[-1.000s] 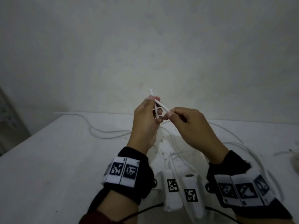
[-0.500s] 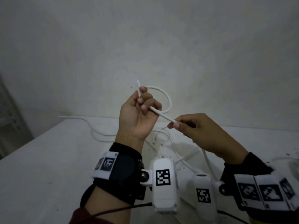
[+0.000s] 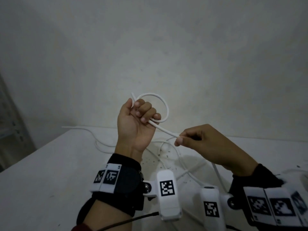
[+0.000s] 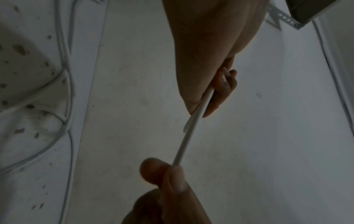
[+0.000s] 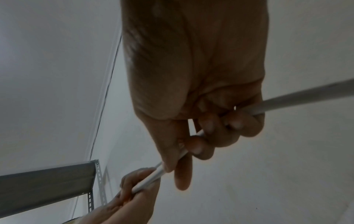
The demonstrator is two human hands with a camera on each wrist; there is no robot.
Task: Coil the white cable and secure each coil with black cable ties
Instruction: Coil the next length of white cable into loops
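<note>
My left hand [image 3: 138, 120] is raised palm toward me, fingers curled round the white cable [image 3: 165, 107], which forms one loop above the fist with its free end [image 3: 132, 95] sticking up. A straight stretch of cable [image 3: 166, 130] runs down-right to my right hand [image 3: 196, 139], whose thumb and forefinger pinch it. In the left wrist view the cable [image 4: 188, 133] spans between both hands. The right wrist view shows the cable [image 5: 298, 97] passing through the curled right fingers [image 5: 208, 125]. No black cable tie is visible.
The white table [image 3: 50, 164] carries loose lengths of the same cable [image 3: 103, 147] behind and below my hands, among dark specks [image 3: 160, 157]. A plain wall stands close behind. A grey metal shelf frame [image 5: 47, 186] stands at the left.
The left hand turned palm toward me and rose, and the cable wound into a wider loop above it. The right hand slid down-right along the cable, away from the left.
</note>
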